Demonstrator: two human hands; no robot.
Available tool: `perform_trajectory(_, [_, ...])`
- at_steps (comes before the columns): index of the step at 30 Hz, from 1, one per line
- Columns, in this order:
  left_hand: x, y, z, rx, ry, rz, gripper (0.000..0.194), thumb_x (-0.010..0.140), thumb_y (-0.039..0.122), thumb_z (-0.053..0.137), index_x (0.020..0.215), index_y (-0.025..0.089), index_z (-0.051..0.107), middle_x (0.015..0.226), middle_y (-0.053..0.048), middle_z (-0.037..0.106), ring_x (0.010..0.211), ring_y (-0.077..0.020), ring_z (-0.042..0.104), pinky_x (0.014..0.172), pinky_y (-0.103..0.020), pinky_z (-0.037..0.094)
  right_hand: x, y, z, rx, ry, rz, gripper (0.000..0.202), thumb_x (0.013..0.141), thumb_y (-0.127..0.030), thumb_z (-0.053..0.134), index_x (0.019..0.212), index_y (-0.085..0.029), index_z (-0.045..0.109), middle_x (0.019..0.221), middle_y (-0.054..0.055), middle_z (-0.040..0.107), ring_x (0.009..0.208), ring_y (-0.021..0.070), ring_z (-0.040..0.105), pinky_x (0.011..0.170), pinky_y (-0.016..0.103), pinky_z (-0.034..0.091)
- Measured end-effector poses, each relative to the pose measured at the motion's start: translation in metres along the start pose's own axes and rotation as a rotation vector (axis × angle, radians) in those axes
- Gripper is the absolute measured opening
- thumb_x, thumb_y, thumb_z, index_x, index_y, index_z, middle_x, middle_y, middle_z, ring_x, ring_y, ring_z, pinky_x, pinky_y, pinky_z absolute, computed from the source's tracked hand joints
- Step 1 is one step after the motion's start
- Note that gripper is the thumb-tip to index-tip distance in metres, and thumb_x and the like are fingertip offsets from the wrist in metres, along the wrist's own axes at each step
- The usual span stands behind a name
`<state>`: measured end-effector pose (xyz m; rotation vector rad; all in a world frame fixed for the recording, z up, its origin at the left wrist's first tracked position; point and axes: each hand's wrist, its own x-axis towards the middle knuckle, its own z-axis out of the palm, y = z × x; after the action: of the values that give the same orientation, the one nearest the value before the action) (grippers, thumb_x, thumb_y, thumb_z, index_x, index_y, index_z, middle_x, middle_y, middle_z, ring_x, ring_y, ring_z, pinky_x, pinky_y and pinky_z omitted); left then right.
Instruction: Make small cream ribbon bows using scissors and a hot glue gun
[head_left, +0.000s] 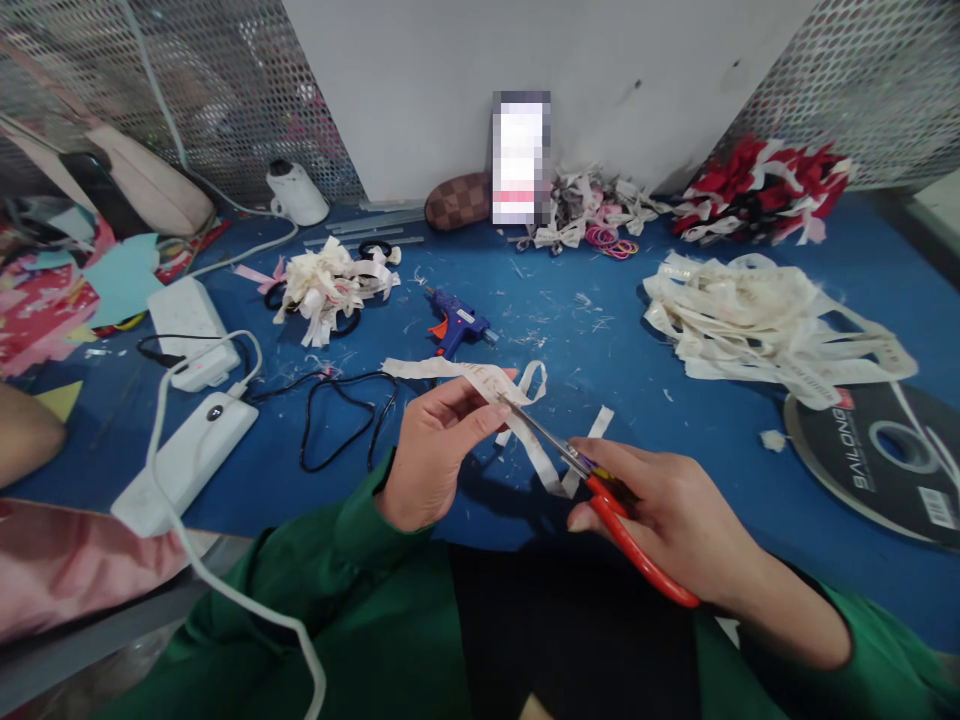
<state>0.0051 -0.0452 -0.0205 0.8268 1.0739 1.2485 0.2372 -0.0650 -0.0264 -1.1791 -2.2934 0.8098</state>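
My left hand [442, 445] pinches a white printed ribbon [484, 378] between thumb and fingers above the blue table. One end of the ribbon stretches left, while looped and folded lengths hang down on the right. My right hand [667, 510] is wrapped round red-handled scissors [626, 545]. Their metal blades point up and left, with the tips at the ribbon beside my left thumb. Whether the blades are fully closed is hard to see. Just beyond my left hand lies a blue glue gun [457, 318] with an orange trigger.
A pile of white ribbon [757, 315] and a black reel [877, 455] lie at right. Red-and-white bows [765, 190] sit behind them. White bows [330, 285], a power strip [187, 455] and cables are at left. A phone [520, 150] leans against the back panel.
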Motion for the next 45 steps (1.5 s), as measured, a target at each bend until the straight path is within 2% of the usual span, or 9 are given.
perform_trajectory(2, [0.0006,0.0016,-0.0010,-0.028,-0.013,0.000,0.023,0.083,0.033,0.079,0.104,0.023,0.083,0.092,-0.005,0.079,0.081,-0.0160,0.070,0.076,-0.026,0.058,0.0006,0.0003,-0.0014,-0.034,0.000,-0.002,0.048,0.096,-0.059,0.059,0.122,-0.020,0.063,0.088,0.004,0.075,0.066,0.0161,0.069,0.058,0.025,0.046])
perform_trajectory(5, [0.0033,0.0027,-0.0010,-0.064,0.030,0.020,0.024,0.086,0.042,0.076,0.097,0.021,0.084,0.091,-0.005,0.079,0.078,-0.0161,0.070,0.073,-0.026,0.058,0.0017,0.0008,-0.0027,-0.066,0.003,-0.018,0.048,0.096,-0.060,0.058,0.120,-0.019,0.064,0.089,0.004,0.076,0.066,0.0163,0.071,0.057,0.025,0.047])
perform_trajectory(11, [0.0072,0.0007,-0.0001,-0.038,0.130,0.033,0.013,0.076,0.029,0.086,0.087,0.022,0.085,0.087,-0.003,0.079,0.074,-0.0124,0.068,0.072,-0.022,0.057,0.0021,0.0014,-0.0021,-0.099,0.017,-0.033,0.048,0.096,-0.061,0.057,0.120,-0.020,0.064,0.090,0.004,0.077,0.067,0.0168,0.072,0.057,0.025,0.048])
perform_trajectory(15, [0.0071,-0.0011,-0.0021,-0.031,0.117,0.054,0.012,0.073,0.024,0.088,0.085,0.023,0.084,0.080,-0.002,0.078,0.073,-0.0124,0.068,0.072,-0.023,0.058,0.0030,0.0010,-0.0010,-0.114,0.043,-0.040,0.049,0.096,-0.062,0.056,0.119,-0.019,0.064,0.088,0.004,0.077,0.065,0.0167,0.072,0.056,0.025,0.049])
perform_trajectory(20, [0.0059,-0.0019,-0.0025,-0.025,0.098,0.089,0.011,0.072,0.018,0.087,0.080,0.023,0.083,0.083,-0.001,0.079,0.074,-0.0113,0.069,0.072,-0.020,0.058,0.0037,-0.0003,-0.0009,-0.109,0.049,-0.037,0.052,0.095,-0.065,0.056,0.117,-0.018,0.065,0.084,0.003,0.076,0.059,0.0153,0.069,0.050,0.024,0.046])
perform_trajectory(28, [0.0048,-0.0018,0.0007,-0.050,0.054,0.061,0.017,0.075,0.015,0.085,0.088,0.025,0.084,0.098,0.000,0.082,0.079,-0.0096,0.071,0.076,-0.018,0.060,0.0052,-0.0033,-0.0032,-0.070,0.012,-0.012,0.053,0.095,-0.065,0.056,0.117,-0.018,0.065,0.085,0.004,0.076,0.059,0.0152,0.069,0.050,0.024,0.046])
perform_trajectory(36, [0.0039,-0.0026,0.0004,-0.050,0.085,0.082,0.017,0.074,0.016,0.086,0.088,0.026,0.084,0.091,0.001,0.081,0.079,-0.0091,0.071,0.074,-0.016,0.059,0.0027,-0.0021,-0.0013,-0.023,0.010,-0.016,0.043,0.097,-0.059,0.058,0.113,-0.020,0.065,0.082,0.001,0.074,0.059,0.0136,0.067,0.054,0.024,0.045])
perform_trajectory(41, [0.0046,-0.0013,0.0011,-0.045,0.102,0.087,0.017,0.072,0.017,0.087,0.087,0.026,0.084,0.095,0.000,0.082,0.080,-0.0094,0.071,0.074,-0.016,0.059,0.0024,-0.0010,0.0000,0.001,0.011,-0.011,0.045,0.096,-0.060,0.058,0.115,-0.020,0.064,0.084,0.001,0.074,0.062,0.0139,0.067,0.056,0.024,0.045])
perform_trajectory(45, [0.0047,-0.0013,0.0015,-0.048,0.082,0.075,0.018,0.073,0.017,0.087,0.088,0.027,0.084,0.094,0.000,0.081,0.081,-0.0102,0.071,0.075,-0.017,0.059,0.0020,-0.0015,0.0007,-0.023,0.017,-0.008,0.047,0.095,-0.061,0.059,0.117,-0.020,0.063,0.082,0.002,0.073,0.057,0.0133,0.064,0.052,0.024,0.043])
